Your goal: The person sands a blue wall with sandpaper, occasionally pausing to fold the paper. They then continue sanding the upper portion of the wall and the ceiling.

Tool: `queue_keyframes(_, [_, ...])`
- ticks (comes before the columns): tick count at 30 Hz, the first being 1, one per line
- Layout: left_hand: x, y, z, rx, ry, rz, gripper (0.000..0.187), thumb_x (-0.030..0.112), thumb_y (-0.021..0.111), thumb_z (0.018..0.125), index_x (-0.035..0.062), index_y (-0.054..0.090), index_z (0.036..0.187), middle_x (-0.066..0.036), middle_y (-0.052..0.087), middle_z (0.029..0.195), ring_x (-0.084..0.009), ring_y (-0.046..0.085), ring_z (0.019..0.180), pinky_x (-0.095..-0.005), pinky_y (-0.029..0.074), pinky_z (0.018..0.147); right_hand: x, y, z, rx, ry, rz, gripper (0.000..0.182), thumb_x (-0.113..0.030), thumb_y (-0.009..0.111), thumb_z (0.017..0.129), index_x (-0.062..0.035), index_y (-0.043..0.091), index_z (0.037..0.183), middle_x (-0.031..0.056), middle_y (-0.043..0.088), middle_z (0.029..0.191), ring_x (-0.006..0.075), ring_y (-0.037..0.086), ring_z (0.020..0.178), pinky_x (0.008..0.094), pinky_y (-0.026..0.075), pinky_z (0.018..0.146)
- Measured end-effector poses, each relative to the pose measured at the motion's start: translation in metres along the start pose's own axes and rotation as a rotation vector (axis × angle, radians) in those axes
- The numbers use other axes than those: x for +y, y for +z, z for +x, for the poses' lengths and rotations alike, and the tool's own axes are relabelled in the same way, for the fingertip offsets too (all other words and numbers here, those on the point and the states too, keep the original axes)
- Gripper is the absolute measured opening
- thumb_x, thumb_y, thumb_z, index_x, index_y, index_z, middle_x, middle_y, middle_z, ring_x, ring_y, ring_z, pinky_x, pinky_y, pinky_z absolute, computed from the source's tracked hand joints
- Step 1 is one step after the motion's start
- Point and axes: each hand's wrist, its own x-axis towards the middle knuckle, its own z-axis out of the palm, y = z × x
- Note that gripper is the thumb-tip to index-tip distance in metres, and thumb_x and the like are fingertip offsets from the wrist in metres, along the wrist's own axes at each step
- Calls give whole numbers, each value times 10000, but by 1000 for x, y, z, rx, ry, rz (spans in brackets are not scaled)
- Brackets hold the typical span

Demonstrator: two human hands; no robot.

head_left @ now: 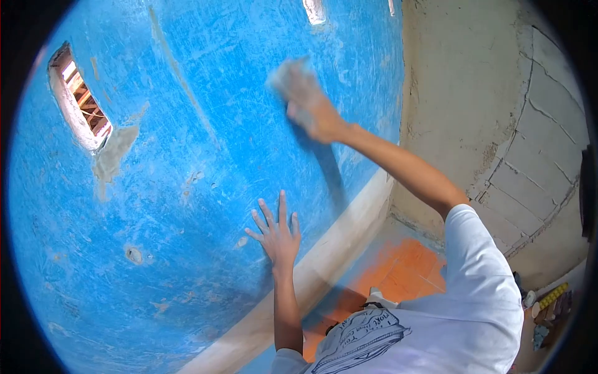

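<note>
My left hand (280, 240) lies flat against the blue wall (237, 118), low down, its fingers spread and nothing in them. Higher up and to the right, my right hand (308, 103) is smeared by motion. Its fingers press a grey sheet (288, 73), which looks like sandpaper, against the wall. Blur and the fingers hide most of that sheet. Around both hands the blue paint is scuffed and streaked with pale scratches.
A slot opening (81, 96) pierces the wall at left, with a grey plaster patch (115, 154) below it. A pale band (330, 255) runs along the wall's foot. Blue dust covers part of the orange floor (405, 268). A cracked plaster wall (464, 81) meets the corner at right.
</note>
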Motion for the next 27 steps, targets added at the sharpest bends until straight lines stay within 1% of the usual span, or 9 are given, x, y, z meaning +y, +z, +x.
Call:
queue_keyframes(2, [1,1,2,43,20,-6,666,474,501,1007,361,215,1598,-249,37,1655,-585,93,1461,-832,44,1043,-9,-19,-22,-387,-262,-48,601,-282,424,1042,0,286,1555,208,197,1643,372,104,1536,496,53,1242])
queue_keyframes(6, [-1,3,-1,55,25,1,679,473,511,1000,361,211,1599,-249,27,1656,-585,72,1464,-829,34,1044,23,38,-40,505,933,123,634,-365,447,1023,-62,308,1562,224,189,1639,390,118,1532,545,75,1229])
queue_keyframes(10, [5,4,4,56,-10,-22,677,465,512,1000,362,213,1599,-247,16,1658,-582,59,1467,-825,25,1048,-68,7,-64,-355,-71,75,584,-308,334,1080,-19,224,1576,244,132,1646,410,59,1533,561,27,1220])
queue_keyframes(13, [1,5,-4,59,9,-21,674,461,512,1001,351,221,1599,-250,15,1657,-580,57,1469,-812,22,1061,-37,18,-69,-119,83,-79,564,-298,325,1080,-33,249,1572,228,130,1652,396,64,1537,538,25,1226])
queue_keyframes(16, [3,3,-8,109,30,-91,668,450,510,1002,307,247,1599,-254,18,1656,-576,52,1472,-795,22,1077,-36,44,-49,426,866,112,601,-337,421,1043,-41,308,1553,220,177,1644,385,100,1536,543,51,1224])
queue_keyframes(20, [-6,-3,-22,208,25,-205,655,425,507,1009,234,283,1593,-263,24,1653,-558,41,1483,-779,15,1089,-76,20,-81,-403,-316,87,593,-389,489,1027,-53,403,1508,227,347,1575,389,367,1428,517,218,1199])
queue_keyframes(21, [-14,-4,-31,221,9,-202,650,418,504,1012,216,291,1591,-266,25,1652,-552,37,1486,-775,11,1090,-61,18,-83,-374,-413,44,585,-401,494,1025,-54,432,1492,260,379,1545,370,450,1366,503,270,1181])
queue_keyframes(25, [-42,-10,-48,392,-119,-81,647,396,483,1029,181,263,1598,-301,11,1639,-555,27,1485,-768,-14,1088,-43,39,-54,520,964,149,613,-341,489,998,-54,383,1529,290,301,1575,406,268,1485,533,188,1212])
queue_keyframes(27, [-46,-15,-46,491,-196,-155,646,362,495,1026,187,255,1600,-324,10,1629,-564,49,1478,-770,-22,1084,-79,45,-66,169,511,94,643,-343,484,996,-60,333,1554,286,245,1599,410,179,1511,552,141,1218])
